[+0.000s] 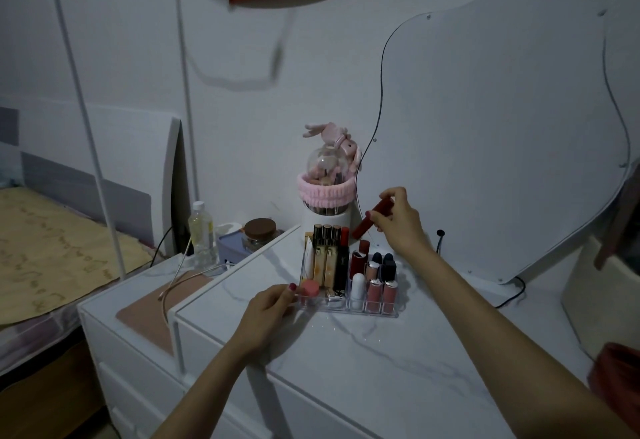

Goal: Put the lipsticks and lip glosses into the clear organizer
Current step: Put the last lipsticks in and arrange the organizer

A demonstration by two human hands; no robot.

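A dark red lipstick point(372, 219) is pinched in the right hand point(398, 219), held tilted above the clear organizer point(349, 307), likely for slotting into a rear compartment. The organizer's front left corner is touched by the left hand point(268, 307), fingers loosely curled, probably to steady it on the surface point(381, 362).

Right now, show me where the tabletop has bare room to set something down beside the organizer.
Bare marble lies in front of the clear organizer, between the two forearms, and right of it up to the mirror. It is crowded behind, where the white canister stands and the right hand holds a red lipstick. The left hand blocks the organizer's left corner.
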